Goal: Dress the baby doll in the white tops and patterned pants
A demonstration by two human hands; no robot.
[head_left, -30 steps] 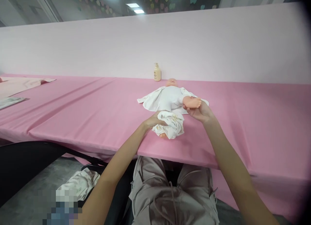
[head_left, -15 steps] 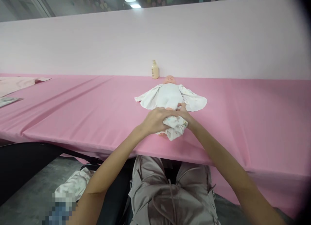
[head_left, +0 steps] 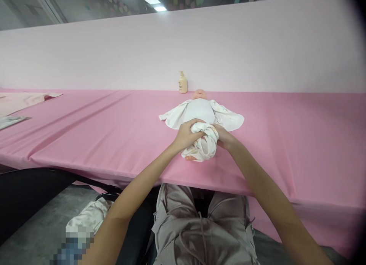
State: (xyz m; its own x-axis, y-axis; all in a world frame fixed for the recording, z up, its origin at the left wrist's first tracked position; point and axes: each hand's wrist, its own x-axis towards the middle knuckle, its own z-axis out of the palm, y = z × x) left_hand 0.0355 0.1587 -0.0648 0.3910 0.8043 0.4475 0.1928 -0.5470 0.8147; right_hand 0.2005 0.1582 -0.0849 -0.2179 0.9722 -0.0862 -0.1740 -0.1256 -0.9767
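A baby doll [head_left: 200, 108] lies on its back on the pink table [head_left: 114, 124], head away from me, in a white bodysuit with an open white jacket spread under it. A bunched white patterned garment [head_left: 203, 146] covers its legs; one foot pokes out at the near end. My left hand [head_left: 186, 134] grips the top of this bunched garment. My right hand [head_left: 223, 136] is closed on its right side.
A small beige pump bottle [head_left: 182, 83] stands beyond the doll against the pale pink wall. A pale pink cloth [head_left: 23, 99] and a folded item [head_left: 10, 121] lie at the far left. More patterned fabric [head_left: 90, 216] rests on a dark chair below the table.
My right hand let go of the doll's raised leg, which came down, and joined my left hand on the bunched garment. Both hands have pulled it a little toward the doll's waist.
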